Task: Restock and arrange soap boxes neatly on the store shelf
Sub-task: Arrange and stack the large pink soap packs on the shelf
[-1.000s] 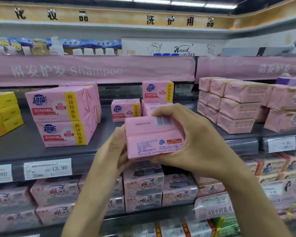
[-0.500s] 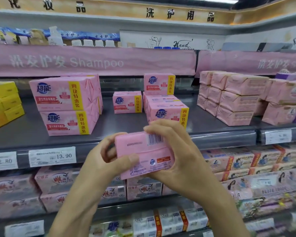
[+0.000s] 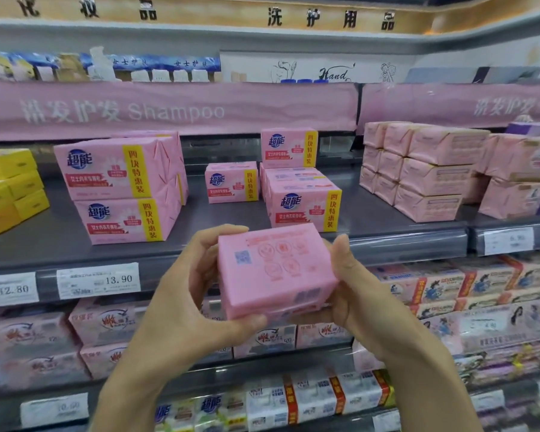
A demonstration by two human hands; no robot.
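Note:
I hold a pink soap box [image 3: 275, 269] in both hands, in front of the edge of the grey shelf [image 3: 387, 235]. Its printed back with a QR code and round icons faces me. My left hand [image 3: 187, 294] grips its left side, thumb underneath. My right hand [image 3: 353, 294] grips its right side. On the shelf behind stand matching pink boxes: a stack of two at the left [image 3: 122, 188], a single one at the middle back [image 3: 231, 182], and a group at centre right [image 3: 303, 207] with one box on top at the back [image 3: 289, 148].
Yellow boxes [image 3: 10, 188] are stacked at the far left. Pale pink wrapped packs [image 3: 424, 169] fill the shelf's right side. Price tags [image 3: 99, 280] line the shelf edge. Lower shelves are packed with other soap packs [image 3: 106, 325]. A pink Shampoo banner [image 3: 169, 110] hangs above.
The box has been turned in my hands: its barcode side faced me before, now the back with the QR code does. It sits lower against the shelf edge than a second ago.

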